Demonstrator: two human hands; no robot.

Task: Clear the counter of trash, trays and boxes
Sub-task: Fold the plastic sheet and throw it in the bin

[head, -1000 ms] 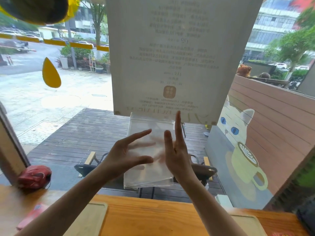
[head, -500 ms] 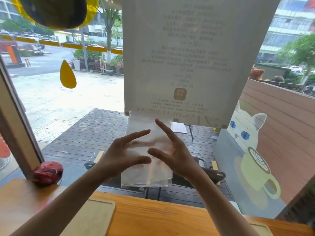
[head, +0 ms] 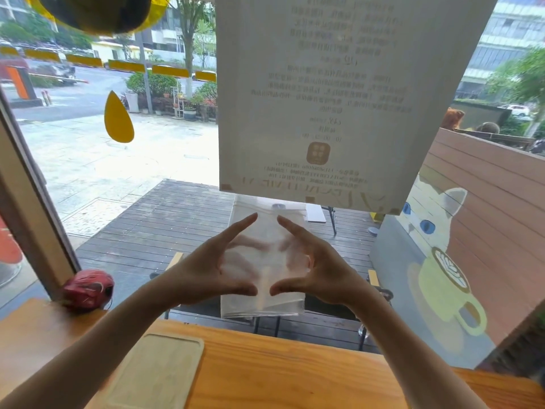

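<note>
Here, both hands held a clear, folded plastic bag (head: 263, 270) upright above the orange-brown wooden worktop (head: 295, 367). The left hand (head: 212, 271) and right hand (head: 317, 268) each gripped a side edge, thumb in front near the bottom, forefinger up along the front, remaining fingers behind the film. This looked like gathering trash. Next, the bag likely needed carrying to a bin, while the pale wooden tray (head: 156, 373) lay uncollected on the worktop below.

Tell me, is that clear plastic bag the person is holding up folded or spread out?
Folded. The clear plastic bag shows stacked layered edges along its bottom, and both hands, left and right, hold it flat.
</note>
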